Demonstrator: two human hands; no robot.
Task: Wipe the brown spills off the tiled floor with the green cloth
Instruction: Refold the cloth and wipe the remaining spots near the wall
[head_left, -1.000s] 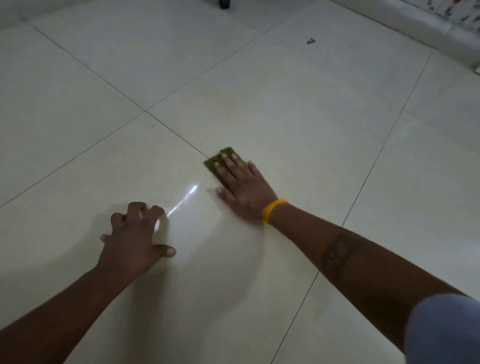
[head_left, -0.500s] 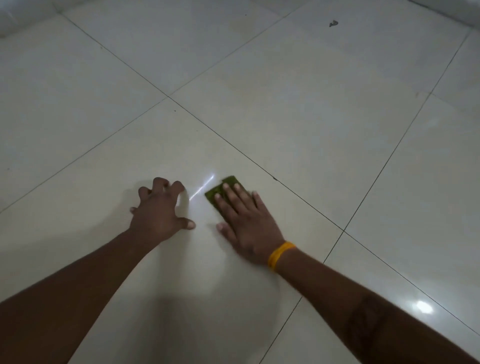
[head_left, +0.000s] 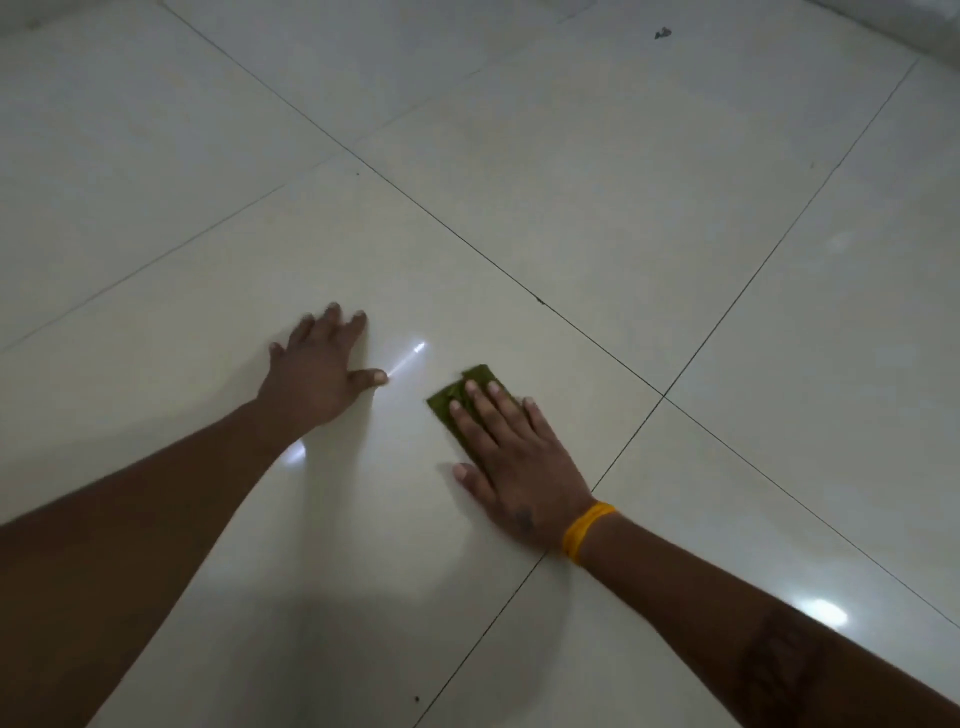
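The folded green cloth (head_left: 451, 399) lies flat on the pale tiled floor (head_left: 597, 197). My right hand (head_left: 511, 457) presses down on the cloth with straight fingers and covers most of it; only its far and left edges show. A yellow band circles that wrist. My left hand (head_left: 319, 371) rests on the same tile to the left of the cloth, fingers spread on the floor, a hand's width away. No brown spill shows plainly near the cloth; a faint yellowish tinge lies on the tile beyond my left hand.
A small dark speck (head_left: 663, 34) lies on a far tile at the top right. Another tiny dark spot (head_left: 416, 699) sits near the bottom by a grout line. Bright light reflections glint on the glossy tiles. A wall base runs along the top right corner.
My right hand has slid the cloth back across the grout line onto the near tile and then rightward, away from my left hand. My left hand's fingers have flattened from curled to spread.
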